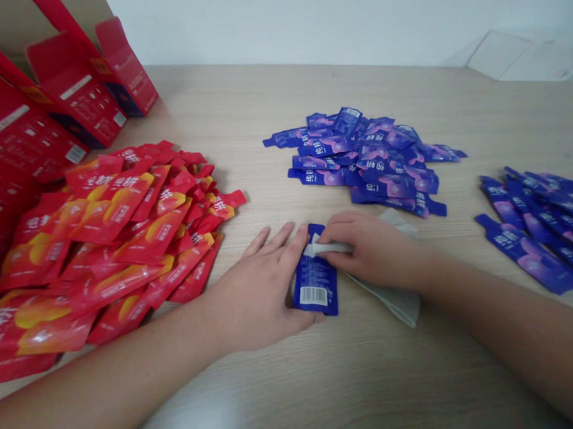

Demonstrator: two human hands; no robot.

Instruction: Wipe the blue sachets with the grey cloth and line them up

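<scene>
A blue sachet (315, 284) lies flat on the table, its barcode side up and its narrow end pointing away from me. My left hand (257, 287) rests spread on the table along the sachet's left side, index finger and thumb touching its edges. In my right hand (369, 245) a white cloth (395, 302) is pinched, with a folded bit pressed on the upper part of the sachet. The rest of the cloth hangs under and behind that hand, partly hidden by it.
Red sachets (120, 230) lie heaped on the left, before open red boxes (75, 91). More blue sachets form a pile (367, 158) at the back middle and another group (543, 224) on the right. A white wall (303, 21) bounds the table.
</scene>
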